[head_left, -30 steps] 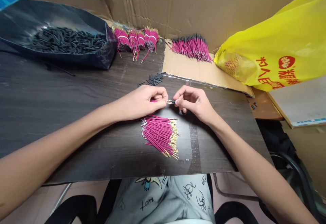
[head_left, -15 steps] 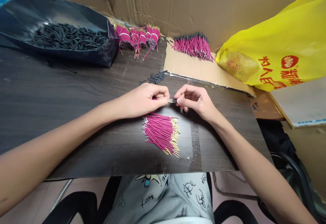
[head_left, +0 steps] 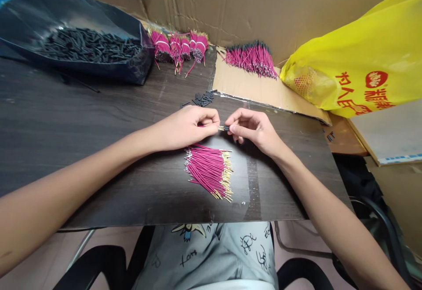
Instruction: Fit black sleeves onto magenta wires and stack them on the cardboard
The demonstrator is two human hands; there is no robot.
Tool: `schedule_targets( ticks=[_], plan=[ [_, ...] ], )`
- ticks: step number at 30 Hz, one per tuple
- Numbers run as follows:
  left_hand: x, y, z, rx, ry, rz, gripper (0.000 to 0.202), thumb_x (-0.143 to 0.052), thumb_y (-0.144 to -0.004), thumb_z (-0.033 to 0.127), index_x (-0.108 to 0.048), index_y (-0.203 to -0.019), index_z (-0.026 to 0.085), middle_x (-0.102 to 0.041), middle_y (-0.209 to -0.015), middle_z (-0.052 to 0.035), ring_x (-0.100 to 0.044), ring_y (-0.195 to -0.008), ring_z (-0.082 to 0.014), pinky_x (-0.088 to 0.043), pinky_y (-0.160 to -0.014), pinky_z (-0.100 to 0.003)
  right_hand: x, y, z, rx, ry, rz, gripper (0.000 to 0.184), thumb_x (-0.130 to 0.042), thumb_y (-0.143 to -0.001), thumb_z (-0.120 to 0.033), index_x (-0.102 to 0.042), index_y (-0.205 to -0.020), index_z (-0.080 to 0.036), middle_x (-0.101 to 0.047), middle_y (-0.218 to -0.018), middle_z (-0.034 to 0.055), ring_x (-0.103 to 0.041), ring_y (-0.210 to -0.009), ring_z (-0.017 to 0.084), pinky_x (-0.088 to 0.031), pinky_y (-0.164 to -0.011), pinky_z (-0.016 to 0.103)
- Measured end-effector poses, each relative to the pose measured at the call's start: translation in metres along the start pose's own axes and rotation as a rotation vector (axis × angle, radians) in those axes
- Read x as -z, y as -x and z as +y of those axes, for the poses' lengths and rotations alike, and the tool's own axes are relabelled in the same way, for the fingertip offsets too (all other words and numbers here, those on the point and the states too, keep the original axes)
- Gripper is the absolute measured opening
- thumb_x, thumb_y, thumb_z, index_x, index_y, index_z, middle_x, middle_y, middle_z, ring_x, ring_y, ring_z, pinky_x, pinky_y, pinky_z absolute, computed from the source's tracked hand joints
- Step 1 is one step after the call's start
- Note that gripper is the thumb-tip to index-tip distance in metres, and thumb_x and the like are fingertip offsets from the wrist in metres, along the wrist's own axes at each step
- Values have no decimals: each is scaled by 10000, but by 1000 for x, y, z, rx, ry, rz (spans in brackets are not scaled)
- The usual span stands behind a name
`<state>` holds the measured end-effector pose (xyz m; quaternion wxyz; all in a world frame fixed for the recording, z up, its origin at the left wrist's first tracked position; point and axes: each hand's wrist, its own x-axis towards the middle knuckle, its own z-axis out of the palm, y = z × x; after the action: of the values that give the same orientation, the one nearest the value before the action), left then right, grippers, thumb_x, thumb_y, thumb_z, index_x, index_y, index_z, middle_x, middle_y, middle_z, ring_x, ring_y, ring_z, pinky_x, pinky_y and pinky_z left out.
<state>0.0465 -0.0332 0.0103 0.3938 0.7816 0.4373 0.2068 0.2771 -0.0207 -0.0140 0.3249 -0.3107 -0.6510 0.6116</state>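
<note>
Over the middle of the table, my left hand (head_left: 199,125) pinches a few pink wires whose gold ends (head_left: 221,128) stick out to the right. Facing it, my right hand (head_left: 249,125) has thumb and finger closed on short black sleeves (head_left: 226,128), which meet the gold tips. How far the tips sit inside the sleeves is too small to tell. Just below my hands lies a fanned pile of pink wires (head_left: 208,169), gold ends to the right. A small heap of loose black sleeves (head_left: 203,99) rests beyond my left hand.
A dark blue bag (head_left: 132,71) full of black sleeves stands at the back left. Beside it are tied pink wire bundles (head_left: 180,48). Black-tipped pink wires (head_left: 251,59) lie on a cardboard sheet (head_left: 263,94). A yellow bag (head_left: 356,56) leans at the right.
Both hands keep almost the same place and grip. The view has shifted very slightly; nothing has plainly been taken up or let go.
</note>
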Motion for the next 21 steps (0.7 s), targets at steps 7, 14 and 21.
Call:
schedule_targets(
  ticks=[7,14,21],
  plan=[
    [1,0,0,18,6,-13,184,-563,-872,319,-588,-753,180,-420,-558,58,-351,-524,-112,-270,-556,-274,-1,0,-1,0,27,1,195,-768,-867,-282,-674,-975,-151,-661,-795,8,-571,-615,91,-461,-538,229],
    [1,1,0,27,-9,-10,187,-565,-873,310,-595,-746,177,-424,-569,56,-362,-531,-110,-265,-552,-276,-3,0,-1,11,40,16,186,-762,-862,-280,-674,-959,-148,-657,-785,4,-557,-597,85,-455,-532,227],
    [1,1,-1,8,-20,-11,169,-556,-867,288,-587,-742,179,-428,-566,56,-354,-529,-109,-269,-559,-273,-4,1,-1,11,58,17,205,-768,-875,-309,-678,-969,-150,-654,-784,5,-562,-605,87,-461,-543,228]
  ],
)
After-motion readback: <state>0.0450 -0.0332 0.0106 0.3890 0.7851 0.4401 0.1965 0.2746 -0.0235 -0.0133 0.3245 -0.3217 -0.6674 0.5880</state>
